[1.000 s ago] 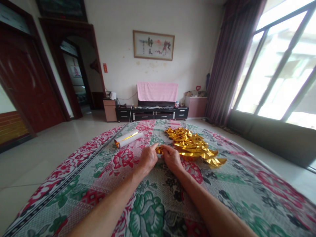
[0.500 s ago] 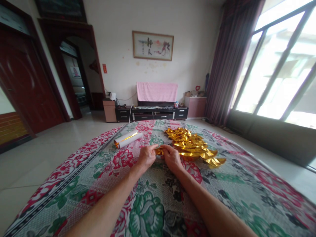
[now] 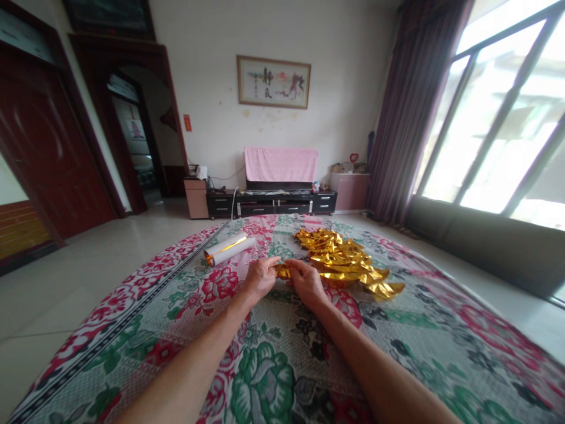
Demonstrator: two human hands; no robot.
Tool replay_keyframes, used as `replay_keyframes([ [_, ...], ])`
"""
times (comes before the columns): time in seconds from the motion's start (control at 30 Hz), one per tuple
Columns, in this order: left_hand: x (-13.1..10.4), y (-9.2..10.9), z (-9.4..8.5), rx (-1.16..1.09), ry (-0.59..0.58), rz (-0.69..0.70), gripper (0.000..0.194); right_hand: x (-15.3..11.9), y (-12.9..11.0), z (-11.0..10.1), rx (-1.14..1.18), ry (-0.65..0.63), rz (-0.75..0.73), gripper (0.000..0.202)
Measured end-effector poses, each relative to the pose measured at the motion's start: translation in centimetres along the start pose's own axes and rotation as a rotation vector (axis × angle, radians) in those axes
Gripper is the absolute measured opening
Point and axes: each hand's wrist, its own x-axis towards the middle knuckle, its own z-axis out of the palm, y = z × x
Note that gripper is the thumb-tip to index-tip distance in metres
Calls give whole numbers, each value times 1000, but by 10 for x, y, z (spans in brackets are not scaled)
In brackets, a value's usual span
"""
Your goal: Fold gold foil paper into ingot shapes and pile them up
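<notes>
One round table, dressed in a woven tablecloth point(image 3: 265, 377) of green and red flowers on pale grey, with a red-and-white scroll border along its left edge. One small folded piece of shiny gold foil point(image 3: 283, 271), held just above the cloth, on the far side of the table's middle. One left hand point(image 3: 261, 278), bare, fingers curled, thumb and forefinger pinching the left end of that piece. One right hand point(image 3: 308, 284), bare, likewise curled, gripping the right end (the fingertips partly hide the folds). One heap of pointed, boat-shaped gold foil pieces point(image 3: 348, 259), overlapping, toward the table's far edge and right of centre, just beyond the right hand; whether hand and heap touch cannot be told. Rolled sheeting, white outside and gold inside point(image 3: 227, 246), in two parallel curls, lying aslant near the far left edge, apart from both hands; one sheet or two, unclear. Beyond the far edge: a low black cabinet with drawers point(image 3: 295, 208), a pink cloth point(image 3: 281, 164) draped above it, and a wood-framed picture with brushed characters point(image 3: 273, 82) on the wall.
</notes>
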Motion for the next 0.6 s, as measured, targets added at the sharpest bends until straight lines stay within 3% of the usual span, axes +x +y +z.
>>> replay_keyframes([
  [0.27, 3, -2, -12, -448, -176, -362, 48, -2, -12, -1, 176, -13, 83, 38],
  [0.6, 2, -2, -16, -383, -181, -334, 41, -2, -8, 0, 150, 2, 33, 40],
])
